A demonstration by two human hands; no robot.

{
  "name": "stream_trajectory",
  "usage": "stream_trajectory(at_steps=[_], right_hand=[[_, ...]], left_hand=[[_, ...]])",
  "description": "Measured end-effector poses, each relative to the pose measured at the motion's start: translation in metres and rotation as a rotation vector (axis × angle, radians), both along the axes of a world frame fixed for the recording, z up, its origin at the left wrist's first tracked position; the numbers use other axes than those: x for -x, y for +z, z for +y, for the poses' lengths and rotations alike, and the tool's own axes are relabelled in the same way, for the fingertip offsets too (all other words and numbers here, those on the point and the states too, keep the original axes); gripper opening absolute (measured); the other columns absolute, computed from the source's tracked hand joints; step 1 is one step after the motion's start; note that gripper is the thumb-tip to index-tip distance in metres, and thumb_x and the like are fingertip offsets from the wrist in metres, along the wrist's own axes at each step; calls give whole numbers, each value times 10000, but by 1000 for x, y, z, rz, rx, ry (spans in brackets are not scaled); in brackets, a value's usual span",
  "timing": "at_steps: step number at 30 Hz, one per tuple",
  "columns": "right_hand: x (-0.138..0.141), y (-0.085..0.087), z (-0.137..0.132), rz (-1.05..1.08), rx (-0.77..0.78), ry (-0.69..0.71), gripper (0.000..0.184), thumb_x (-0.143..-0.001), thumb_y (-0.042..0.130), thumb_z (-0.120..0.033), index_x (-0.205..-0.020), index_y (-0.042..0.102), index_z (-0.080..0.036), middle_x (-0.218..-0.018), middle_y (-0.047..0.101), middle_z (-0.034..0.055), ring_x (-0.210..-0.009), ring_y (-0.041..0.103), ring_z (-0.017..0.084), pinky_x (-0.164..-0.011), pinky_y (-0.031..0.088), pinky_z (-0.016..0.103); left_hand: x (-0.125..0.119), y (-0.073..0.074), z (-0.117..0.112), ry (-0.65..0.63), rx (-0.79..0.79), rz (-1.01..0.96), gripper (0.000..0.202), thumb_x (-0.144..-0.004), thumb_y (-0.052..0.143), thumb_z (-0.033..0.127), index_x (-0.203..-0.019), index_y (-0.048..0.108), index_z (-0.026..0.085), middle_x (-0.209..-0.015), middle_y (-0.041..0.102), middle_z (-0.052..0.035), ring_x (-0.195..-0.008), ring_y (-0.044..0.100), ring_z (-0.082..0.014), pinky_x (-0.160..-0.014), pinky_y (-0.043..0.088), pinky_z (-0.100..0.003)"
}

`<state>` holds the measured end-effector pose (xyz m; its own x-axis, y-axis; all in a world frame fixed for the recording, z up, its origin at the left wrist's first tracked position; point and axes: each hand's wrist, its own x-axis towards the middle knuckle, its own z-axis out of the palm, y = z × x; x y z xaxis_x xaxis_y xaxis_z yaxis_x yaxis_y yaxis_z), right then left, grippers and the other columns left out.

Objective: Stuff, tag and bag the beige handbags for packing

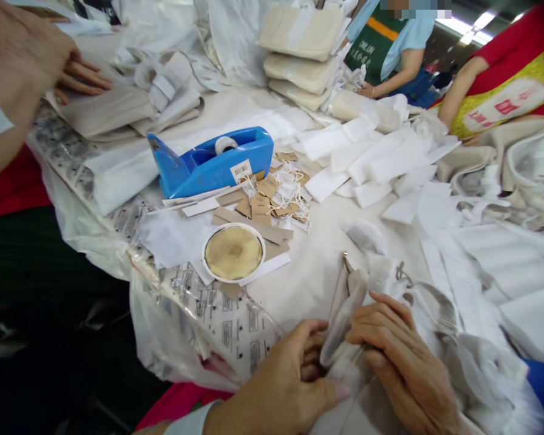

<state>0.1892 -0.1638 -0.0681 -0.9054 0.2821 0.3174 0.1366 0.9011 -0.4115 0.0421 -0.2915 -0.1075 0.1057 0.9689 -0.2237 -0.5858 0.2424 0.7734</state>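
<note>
A pale beige bag, soft and partly folded, is between my two hands at the table's front edge. My left hand grips its left side, with the thumb on top and the fingers curled under. My right hand has its fingers bent over the bag's upper edge, closed on the material. A small metal piece shows at the bag's far tip. The lower part of the bag is hidden by my hands and the frame edge.
A blue tape dispenser, brown tags with white strings and a round tub lie ahead. Stacked beige bags stand behind white padding sheets. A co-worker's hand rests on beige pieces at left; two people work opposite.
</note>
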Motion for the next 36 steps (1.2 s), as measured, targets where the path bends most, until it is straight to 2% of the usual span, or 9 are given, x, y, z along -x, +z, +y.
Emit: stream_trajectory(at_steps=[4, 7, 9, 11, 15, 22, 26, 30, 36], right_hand=[[2, -5, 0, -94, -81, -4, 327, -1019, 305, -381, -1096, 555, -184, -1082, 634, 97, -1167, 518, 238, -1111, 204, 478], [4, -6, -3, -136, -70, -22, 460, -1009, 242, -497, -1117, 555, -176, -1023, 645, 94, -1109, 547, 249, -1120, 174, 507], [4, -4, -5, -128, -33, -42, 360, -1021, 273, -413, -970, 562, -205, -858, 626, 45, -941, 584, 217, -1100, 206, 507], [3, -1, -6, -98, -25, -62, 260, -1003, 320, -264, -863, 534, -219, -785, 595, 18, -835, 579, 188, -1072, 242, 493], [-1, 7, -6, -37, -27, -93, 218, -939, 350, -139, -829, 521, -218, -747, 574, 10, -812, 586, 181, -1057, 246, 497], [-5, 9, -6, -12, 2, -98, 226, -882, 376, -71, -837, 540, -220, -737, 604, 4, -800, 616, 187, -1053, 259, 496], [-6, 9, -6, -10, 24, -85, 232, -877, 382, -59, -823, 541, -219, -710, 604, 1, -782, 621, 191, -1053, 260, 503], [-8, 12, -5, 2, 11, -102, 250, -876, 371, -52, -858, 550, -226, -783, 645, 16, -845, 634, 203, -1024, 304, 459], [-7, 16, -5, -26, 51, -91, 237, -882, 380, -75, -845, 565, -219, -790, 650, 17, -830, 642, 215, -1022, 297, 482]], left_hand=[[-11, -2, 5, 52, -170, 205, 609, -751, 610, 172, -1335, 439, 139, -1323, 568, -134, -1250, 523, -262, -1084, 386, -407], [-11, 0, 1, 4, -160, 401, 709, -731, 625, 198, -1394, 385, 118, -1281, 603, -143, -1238, 532, -293, -1048, 421, -397], [-4, 5, -1, -55, -146, 447, 704, -737, 656, 223, -1390, 410, 127, -1237, 632, -126, -1195, 566, -288, -1013, 452, -368], [8, 12, -3, -84, -120, 448, 494, -812, 615, 231, -1293, 528, 155, -1159, 673, -80, -1107, 622, -237, -970, 478, -314], [27, 16, -2, 32, -87, 569, 247, -936, 436, 150, -1034, 661, 170, -983, 714, -29, -936, 665, -132, -874, 495, -219], [24, 7, 1, -259, -686, 959, 175, -906, 532, 137, -1031, 650, 168, -1036, 707, -72, -1122, 605, -165, -1065, 381, -279], [30, 6, 3, -296, -721, 1162, 225, -897, 525, 134, -1087, 631, 193, -1080, 699, -60, -1124, 599, -175, -1110, 313, -348], [40, 11, 9, -368, -759, 1168, 265, -879, 527, 115, -1114, 616, 201, -1093, 689, -48, -1057, 616, -166, -1046, 348, -295], [52, 21, 28, -527, -944, 1257, 126, -813, 618, 150, -930, 620, 198, -1027, 674, -51, -1049, 569, -204, -1040, 345, -312]])
